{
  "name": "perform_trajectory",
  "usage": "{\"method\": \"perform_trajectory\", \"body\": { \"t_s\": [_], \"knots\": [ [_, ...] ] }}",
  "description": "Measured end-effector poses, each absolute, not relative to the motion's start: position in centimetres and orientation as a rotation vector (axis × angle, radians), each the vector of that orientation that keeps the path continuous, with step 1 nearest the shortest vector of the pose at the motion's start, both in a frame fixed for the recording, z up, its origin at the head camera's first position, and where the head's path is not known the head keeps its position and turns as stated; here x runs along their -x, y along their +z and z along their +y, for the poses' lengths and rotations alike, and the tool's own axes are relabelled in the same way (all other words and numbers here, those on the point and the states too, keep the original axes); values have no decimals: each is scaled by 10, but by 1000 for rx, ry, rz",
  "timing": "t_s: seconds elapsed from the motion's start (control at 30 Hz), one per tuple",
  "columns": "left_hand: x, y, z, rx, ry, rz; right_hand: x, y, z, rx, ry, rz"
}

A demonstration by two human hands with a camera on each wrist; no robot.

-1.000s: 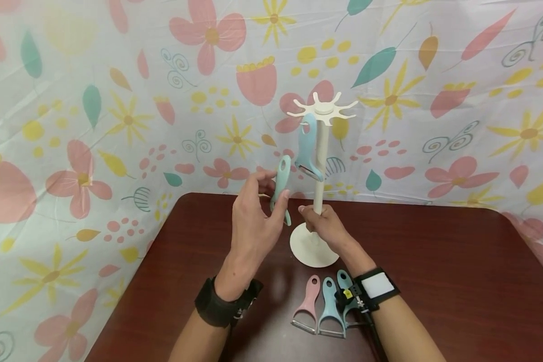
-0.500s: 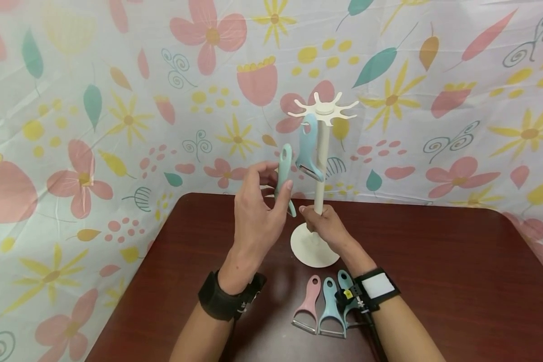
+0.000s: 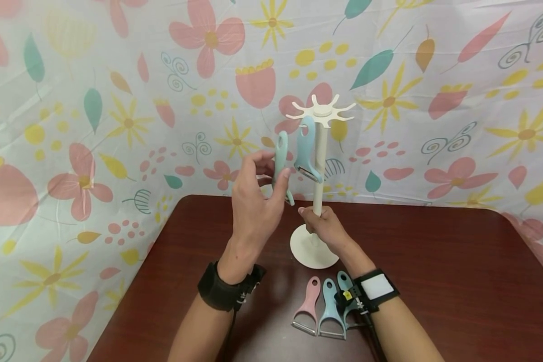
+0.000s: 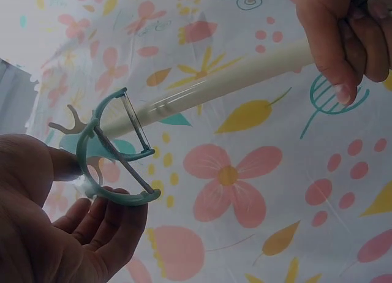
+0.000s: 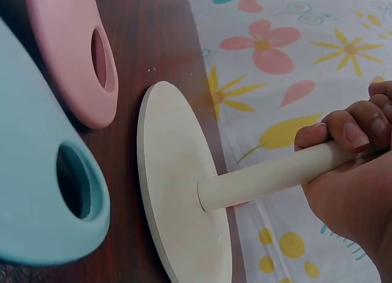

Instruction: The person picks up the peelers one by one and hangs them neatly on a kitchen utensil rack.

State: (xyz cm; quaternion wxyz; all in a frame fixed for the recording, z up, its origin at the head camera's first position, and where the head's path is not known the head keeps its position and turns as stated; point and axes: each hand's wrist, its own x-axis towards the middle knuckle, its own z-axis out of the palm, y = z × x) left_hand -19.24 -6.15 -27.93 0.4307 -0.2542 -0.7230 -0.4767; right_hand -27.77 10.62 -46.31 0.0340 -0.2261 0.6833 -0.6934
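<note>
Mint peeler [image 3: 280, 153] held beside white stand [image 3: 323, 146]

The left hand [image 3: 255, 201] pinches the mint peeler between thumb and fingers, above the worktop [image 3: 425, 266], near a blue peeler [image 3: 305, 146] hanging on the white stand. The right hand [image 3: 328, 230] grips the pole [image 3: 318, 197] above the base [image 3: 306, 252]. Nearby lie a pink peeler [image 3: 312, 294], a light-blue peeler [image 3: 330, 299] and a partly hidden teal peeler [image 3: 344, 280].

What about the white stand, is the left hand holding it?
No, the right hand grips the white stand, while the left hand holds a pale green peeler.
</note>
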Motion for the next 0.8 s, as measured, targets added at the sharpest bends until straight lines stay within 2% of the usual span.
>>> {"method": "perform_trajectory", "body": {
  "t_s": [0.8],
  "knots": [
    [202,-252,-55,674,-1174,-1736,278,-464,106,724,-2122,2100]
  ]
}}
